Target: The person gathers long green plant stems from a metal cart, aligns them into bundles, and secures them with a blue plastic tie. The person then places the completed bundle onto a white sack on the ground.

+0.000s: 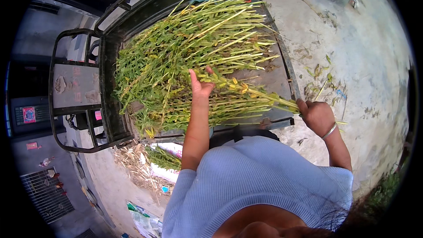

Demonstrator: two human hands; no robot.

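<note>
A heap of long green plant stalks (185,48) with yellowing leaves fills the dark metal bed of a small cart (282,68). My left hand (201,84) lies with fingers spread on the leafy middle of a bundle of stalks (246,94) that lies across the bed's near side. My right hand (316,115), a metal bangle on its wrist, is closed around the cut ends of that bundle just past the bed's right edge. I wear a light blue knitted top.
The cart's black tube frame and seat plate (72,86) stand at the left. Pale concrete ground (352,53) with scattered plant scraps spreads to the right. Dry husks and a plastic bag (145,220) lie below the cart. A barred gate (44,194) is at lower left.
</note>
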